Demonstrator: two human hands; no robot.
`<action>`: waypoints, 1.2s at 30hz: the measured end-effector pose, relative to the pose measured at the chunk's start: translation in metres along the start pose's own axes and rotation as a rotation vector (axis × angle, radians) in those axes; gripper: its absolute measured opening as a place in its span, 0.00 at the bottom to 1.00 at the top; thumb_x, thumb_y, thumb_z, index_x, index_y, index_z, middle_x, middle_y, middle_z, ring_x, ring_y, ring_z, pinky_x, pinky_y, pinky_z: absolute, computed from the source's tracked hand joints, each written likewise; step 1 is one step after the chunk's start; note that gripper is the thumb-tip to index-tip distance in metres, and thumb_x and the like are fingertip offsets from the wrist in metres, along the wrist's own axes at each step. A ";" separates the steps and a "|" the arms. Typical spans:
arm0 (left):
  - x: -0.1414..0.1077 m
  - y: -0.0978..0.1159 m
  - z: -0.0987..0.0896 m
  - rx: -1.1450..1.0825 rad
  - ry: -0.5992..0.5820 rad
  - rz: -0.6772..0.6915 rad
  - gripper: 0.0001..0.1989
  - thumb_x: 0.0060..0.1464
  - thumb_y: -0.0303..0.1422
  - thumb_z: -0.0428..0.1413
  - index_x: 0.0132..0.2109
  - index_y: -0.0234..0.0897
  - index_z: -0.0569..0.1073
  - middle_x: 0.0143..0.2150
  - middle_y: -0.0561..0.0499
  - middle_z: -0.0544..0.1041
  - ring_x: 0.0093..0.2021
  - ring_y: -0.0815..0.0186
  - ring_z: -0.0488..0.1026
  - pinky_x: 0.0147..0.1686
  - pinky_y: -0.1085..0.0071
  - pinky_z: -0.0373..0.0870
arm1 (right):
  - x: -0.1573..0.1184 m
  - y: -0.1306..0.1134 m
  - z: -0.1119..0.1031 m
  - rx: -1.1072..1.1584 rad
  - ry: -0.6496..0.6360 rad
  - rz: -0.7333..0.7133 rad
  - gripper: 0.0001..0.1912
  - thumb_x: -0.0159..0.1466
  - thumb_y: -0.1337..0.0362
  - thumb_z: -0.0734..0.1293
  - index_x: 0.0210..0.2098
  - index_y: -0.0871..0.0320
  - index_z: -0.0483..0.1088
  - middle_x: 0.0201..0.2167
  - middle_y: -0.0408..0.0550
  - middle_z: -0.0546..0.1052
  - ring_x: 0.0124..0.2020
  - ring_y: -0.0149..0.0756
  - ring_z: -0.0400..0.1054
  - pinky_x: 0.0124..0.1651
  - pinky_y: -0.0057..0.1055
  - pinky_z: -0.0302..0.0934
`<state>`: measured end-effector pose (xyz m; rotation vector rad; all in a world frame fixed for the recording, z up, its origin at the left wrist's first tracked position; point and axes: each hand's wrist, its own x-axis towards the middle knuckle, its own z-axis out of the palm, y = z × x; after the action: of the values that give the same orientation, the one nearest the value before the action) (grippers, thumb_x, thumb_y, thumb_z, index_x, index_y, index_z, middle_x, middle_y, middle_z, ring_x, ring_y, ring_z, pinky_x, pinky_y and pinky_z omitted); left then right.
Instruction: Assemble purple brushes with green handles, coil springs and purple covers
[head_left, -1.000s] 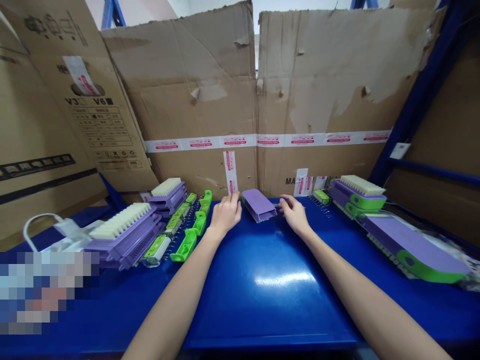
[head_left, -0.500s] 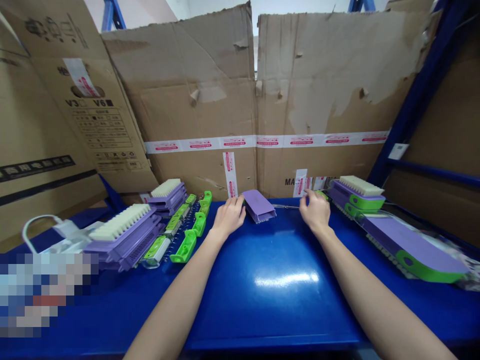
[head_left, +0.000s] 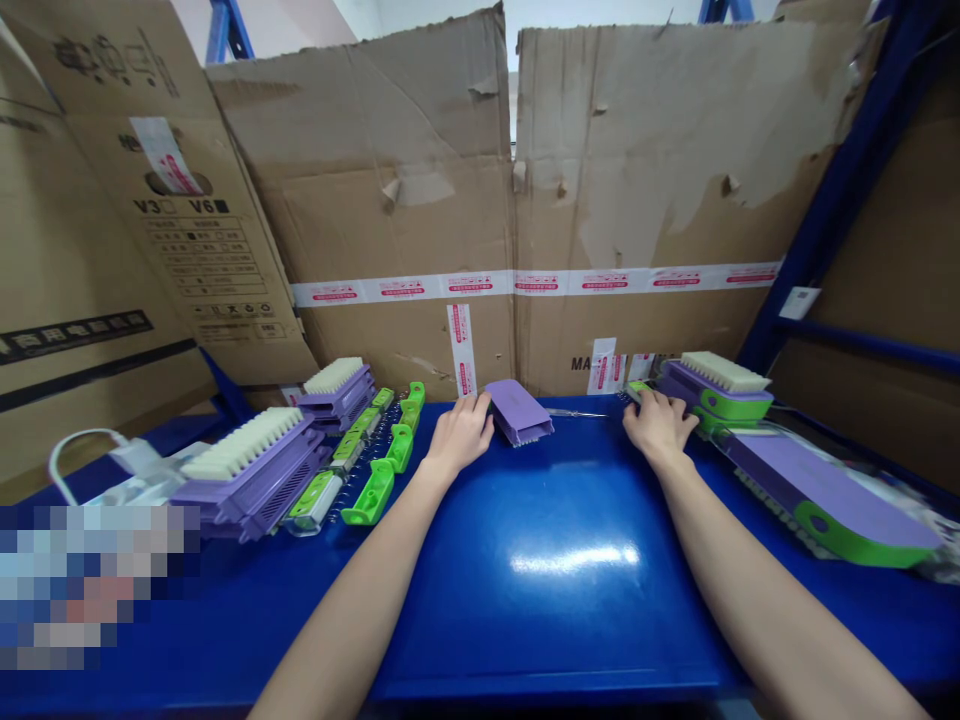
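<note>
Two bare hands are over a blue tabletop (head_left: 570, 620). The left hand (head_left: 459, 438), loosely curved, meets the edge of a purple, hollow plastic brush body (head_left: 519, 410), perhaps to steady it; whether it grips cannot be told. The brush body lies bristles down between the hands, its open end facing the wearer. The right hand (head_left: 658, 425) is at a small green-topped part (head_left: 637, 388); its fingers hide any grasp. Slim metal tweezers, it seems (head_left: 577, 413), lie between, within easy reach. Farther left, bright green plastic caps (head_left: 371, 495) stand in a row, likely for simple picking.
</note>
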<state>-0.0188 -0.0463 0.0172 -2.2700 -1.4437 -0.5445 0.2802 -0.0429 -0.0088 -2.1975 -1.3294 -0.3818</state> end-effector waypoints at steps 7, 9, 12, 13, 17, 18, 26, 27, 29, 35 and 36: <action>0.000 0.000 0.000 0.003 -0.001 0.005 0.17 0.60 0.33 0.44 0.56 0.35 0.60 0.50 0.43 0.71 0.49 0.59 0.69 0.39 0.68 0.70 | 0.001 0.001 0.000 -0.017 -0.053 -0.003 0.20 0.61 0.62 0.54 0.47 0.62 0.69 0.48 0.60 0.71 0.50 0.54 0.56 0.47 0.53 0.50; 0.000 0.000 0.000 0.000 -0.006 0.005 0.18 0.60 0.33 0.44 0.56 0.35 0.60 0.50 0.43 0.71 0.49 0.59 0.69 0.39 0.68 0.70 | 0.001 0.001 0.000 -0.018 -0.049 0.002 0.20 0.61 0.62 0.54 0.48 0.62 0.69 0.48 0.60 0.71 0.50 0.53 0.56 0.47 0.52 0.50; 0.000 0.001 0.000 0.003 -0.012 0.006 0.18 0.60 0.33 0.44 0.56 0.35 0.59 0.50 0.43 0.71 0.49 0.60 0.69 0.39 0.68 0.70 | 0.001 0.001 -0.001 -0.021 -0.061 0.019 0.20 0.62 0.61 0.54 0.48 0.61 0.68 0.50 0.59 0.70 0.51 0.53 0.56 0.48 0.52 0.50; 0.000 0.001 0.000 0.005 -0.010 0.007 0.18 0.60 0.33 0.44 0.56 0.35 0.59 0.50 0.43 0.71 0.49 0.60 0.69 0.39 0.68 0.70 | 0.001 0.001 -0.001 -0.023 -0.067 0.022 0.20 0.62 0.61 0.54 0.49 0.61 0.68 0.50 0.58 0.70 0.51 0.53 0.56 0.48 0.51 0.50; 0.000 0.001 0.000 0.004 -0.010 0.011 0.18 0.60 0.33 0.44 0.56 0.35 0.59 0.49 0.43 0.71 0.49 0.59 0.69 0.39 0.68 0.70 | 0.000 0.001 -0.001 -0.021 -0.082 0.011 0.20 0.62 0.61 0.54 0.50 0.61 0.67 0.51 0.57 0.69 0.52 0.53 0.55 0.49 0.52 0.50; 0.000 0.001 0.000 0.002 -0.015 0.010 0.18 0.60 0.33 0.44 0.56 0.35 0.59 0.49 0.42 0.71 0.49 0.59 0.69 0.39 0.68 0.70 | 0.000 0.001 -0.001 -0.018 -0.082 0.005 0.20 0.62 0.61 0.54 0.50 0.61 0.67 0.51 0.57 0.69 0.52 0.53 0.55 0.49 0.53 0.49; 0.000 0.002 0.001 -0.011 -0.015 0.012 0.18 0.60 0.33 0.43 0.57 0.35 0.59 0.49 0.42 0.70 0.50 0.59 0.69 0.40 0.67 0.70 | -0.001 0.002 0.002 0.024 -0.070 -0.071 0.22 0.61 0.61 0.55 0.53 0.57 0.65 0.54 0.54 0.68 0.54 0.52 0.52 0.54 0.59 0.42; 0.000 0.002 0.001 -0.011 -0.016 0.009 0.18 0.60 0.33 0.43 0.57 0.35 0.59 0.49 0.42 0.70 0.50 0.59 0.69 0.41 0.67 0.70 | -0.001 0.002 0.003 0.020 -0.065 -0.071 0.22 0.61 0.61 0.55 0.53 0.57 0.65 0.53 0.54 0.68 0.54 0.52 0.53 0.54 0.59 0.42; 0.000 0.002 0.001 -0.012 -0.019 0.004 0.19 0.60 0.34 0.43 0.57 0.36 0.58 0.50 0.41 0.70 0.50 0.59 0.69 0.42 0.67 0.69 | 0.000 0.003 0.004 0.007 -0.055 -0.064 0.22 0.61 0.60 0.55 0.52 0.58 0.66 0.52 0.56 0.69 0.53 0.53 0.53 0.54 0.59 0.42; 0.000 0.001 0.002 -0.002 -0.017 0.011 0.19 0.60 0.34 0.43 0.57 0.35 0.59 0.50 0.41 0.70 0.50 0.59 0.69 0.41 0.68 0.70 | 0.001 0.002 0.003 -0.053 -0.041 -0.035 0.21 0.61 0.60 0.55 0.50 0.59 0.68 0.49 0.59 0.69 0.51 0.54 0.55 0.50 0.55 0.47; 0.000 0.001 0.002 0.000 -0.016 0.012 0.19 0.60 0.34 0.43 0.57 0.35 0.59 0.50 0.41 0.70 0.50 0.60 0.69 0.41 0.68 0.70 | 0.001 0.002 0.002 -0.058 -0.038 -0.030 0.21 0.61 0.60 0.55 0.50 0.60 0.68 0.48 0.60 0.69 0.50 0.54 0.55 0.49 0.54 0.48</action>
<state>-0.0173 -0.0457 0.0153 -2.2860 -1.4370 -0.5244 0.2820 -0.0414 -0.0105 -2.2452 -1.3887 -0.3967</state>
